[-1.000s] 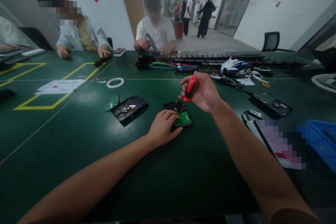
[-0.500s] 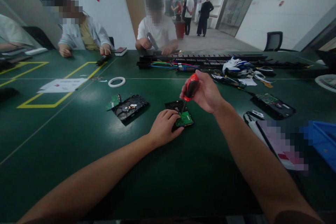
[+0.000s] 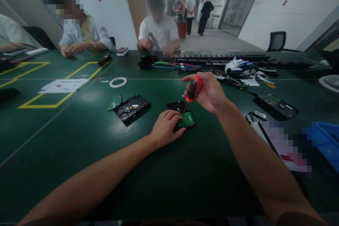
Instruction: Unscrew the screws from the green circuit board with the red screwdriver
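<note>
A hard drive (image 3: 186, 120) with a green circuit board facing up lies on the table in front of me. My left hand (image 3: 166, 129) grips it from the left, fingers across its top and thumb along the near edge, hiding part of it. In my right hand (image 3: 209, 93) is a red and black screwdriver (image 3: 195, 88), tilted, its shaft pointing down to the circuit board. The index finger of that hand stretches out past the handle while the others hold it. Whether the tip sits in a screw is too small to tell.
Left of my hands lie an opened hard drive casing (image 3: 132, 108), a loose green board (image 3: 114, 102) and a white tape roll (image 3: 118, 82). To the right are another drive (image 3: 277, 106) and a blue bin (image 3: 327, 143). Cables and gloves (image 3: 238, 65) lie farther back; two people sit opposite.
My right index finger has lifted off the screwdriver handle and extended left. My left hand and the hard drive keep their place. A person opposite has drawn one hand back from a black tool.
</note>
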### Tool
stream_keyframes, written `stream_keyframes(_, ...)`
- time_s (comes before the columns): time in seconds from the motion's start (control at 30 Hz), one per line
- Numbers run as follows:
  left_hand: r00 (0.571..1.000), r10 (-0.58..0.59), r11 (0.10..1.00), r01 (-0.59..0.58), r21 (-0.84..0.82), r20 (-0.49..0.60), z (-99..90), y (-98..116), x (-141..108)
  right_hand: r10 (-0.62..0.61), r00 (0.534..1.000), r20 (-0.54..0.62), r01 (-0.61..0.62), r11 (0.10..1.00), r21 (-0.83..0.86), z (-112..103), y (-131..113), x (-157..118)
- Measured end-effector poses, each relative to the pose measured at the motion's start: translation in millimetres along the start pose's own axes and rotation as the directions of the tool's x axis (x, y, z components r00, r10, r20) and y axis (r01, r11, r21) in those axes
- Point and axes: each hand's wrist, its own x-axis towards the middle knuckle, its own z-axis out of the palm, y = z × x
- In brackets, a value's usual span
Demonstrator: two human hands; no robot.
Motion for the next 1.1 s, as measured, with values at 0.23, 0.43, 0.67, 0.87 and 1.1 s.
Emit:
stream_keyframes(0.23, 1.000, -0.007, 1.000, 0.007, -0.013, -0.004, -1.4, 1.5, 0.0, 0.027, 0.997, 0.077, -0.024, 0.999, -0.035, 2.5, -0.7, -2.8)
stream_keyframes(0.43, 1.000, -0.001, 1.000, 0.001, -0.011, 0.002, -0.9, 0.1, -0.2, 0.063, 0.993, 0.098, -0.065, 0.998, 0.022, 8.3, -0.8, -5.0)
stream_keyframes(0.67, 1.000, -0.010, 1.000, 0.010, -0.010, 0.005, 0.0, -0.2, 0.5, 0.045, 0.999, 0.023, -0.047, 0.994, 0.096, 8.5, 2.7, -0.4)
stream_keyframes(0.87, 1.000, -0.011, 1.000, 0.011, -0.020, 0.000, -0.5, 0.8, 0.7, 0.048, 0.997, 0.068, -0.051, 0.998, 0.042, 8.1, 1.5, -2.2)
stream_keyframes(1.1, 1.000, -0.014, 1.000, 0.014, -0.012, -0.003, -2.1, 1.9, 0.6, 0.051, 0.999, 0.015, -0.051, 0.998, 0.039, 1.9, 0.2, -1.3)
